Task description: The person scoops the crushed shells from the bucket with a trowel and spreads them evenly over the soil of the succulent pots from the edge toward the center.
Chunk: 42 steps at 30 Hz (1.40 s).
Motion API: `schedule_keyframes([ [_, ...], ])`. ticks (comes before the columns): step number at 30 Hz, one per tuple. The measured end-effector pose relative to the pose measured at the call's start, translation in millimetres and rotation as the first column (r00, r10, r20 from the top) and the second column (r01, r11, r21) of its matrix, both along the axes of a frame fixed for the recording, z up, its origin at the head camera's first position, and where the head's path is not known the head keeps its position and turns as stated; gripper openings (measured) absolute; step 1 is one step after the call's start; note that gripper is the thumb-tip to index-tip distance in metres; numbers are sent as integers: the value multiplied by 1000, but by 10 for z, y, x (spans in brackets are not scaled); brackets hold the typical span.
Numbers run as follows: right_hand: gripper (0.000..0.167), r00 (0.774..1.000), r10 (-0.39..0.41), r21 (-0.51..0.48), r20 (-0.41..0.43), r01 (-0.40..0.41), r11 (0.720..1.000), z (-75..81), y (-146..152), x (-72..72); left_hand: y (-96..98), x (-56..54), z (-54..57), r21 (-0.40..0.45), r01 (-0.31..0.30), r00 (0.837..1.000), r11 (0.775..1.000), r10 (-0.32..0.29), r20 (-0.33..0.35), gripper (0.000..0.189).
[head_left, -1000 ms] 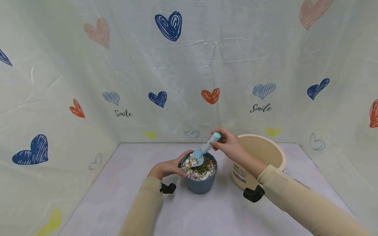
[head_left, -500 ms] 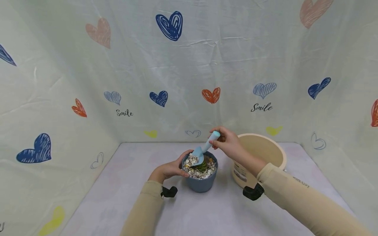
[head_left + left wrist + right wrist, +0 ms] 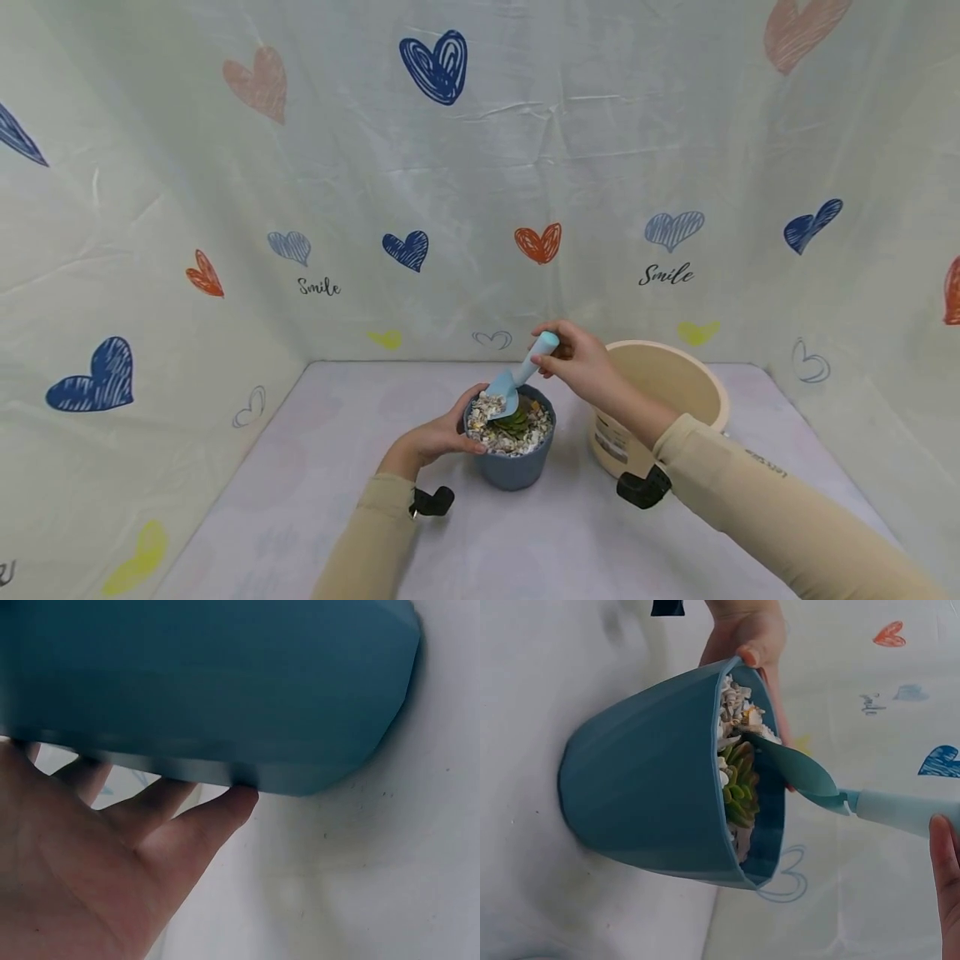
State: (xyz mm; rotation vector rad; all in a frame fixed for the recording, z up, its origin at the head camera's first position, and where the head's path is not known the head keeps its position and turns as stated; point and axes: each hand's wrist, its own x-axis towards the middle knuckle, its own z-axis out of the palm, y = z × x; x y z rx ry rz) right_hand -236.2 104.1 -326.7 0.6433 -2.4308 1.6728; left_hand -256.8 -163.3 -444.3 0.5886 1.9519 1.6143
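A blue-grey flower pot [image 3: 517, 472] stands upright on the table, filled with pale pebbly gravel [image 3: 516, 445] around a green succulent [image 3: 514, 421]. My left hand [image 3: 441, 435] holds the pot's left side, thumb at the near rim; in the left wrist view its fingers [image 3: 214, 817] press against the wall of the pot. Between thumb and fingers, my right hand [image 3: 583, 365] pinches the handle of a light blue trowel [image 3: 504, 390]. Its blade slopes down into the pot beside the succulent, with gravel on and around it. The right wrist view shows the blade tip at the gravel.
A large beige bucket [image 3: 675, 379] stands right of the pot, behind my right forearm. Pale curtains [image 3: 480, 183] printed with hearts hang behind and along both sides of the light-coloured table [image 3: 337, 417].
The head view has drifted slightly, moving the scene a little to the right. Both hands, the pot and the trowel keep nearly the same places relative to each other.
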Motion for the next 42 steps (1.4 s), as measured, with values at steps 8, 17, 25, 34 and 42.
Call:
schedule_keyframes([
  [8,34,1000,17,2,1,-17,1000,-24,6,23,52,126,-36,-12,-82,996,997,82,-19,102],
  [17,35,1000,16,12,-22,-15,1000,-30,30,50,131,201,-100,11,-149,989,989,149,-14,101],
  [25,35,999,16,10,-40,-15,1000,-11,9,39,176,271,-80,11,-222,974,975,222,-31,101],
  [34,35,998,19,18,-56,-18,1000,0,-8,18,231,344,-60,34,-281,959,959,282,-23,103],
  [42,34,998,23,24,-66,-21,999,40,-21,38,319,411,-74,20,-380,925,925,380,-26,104],
])
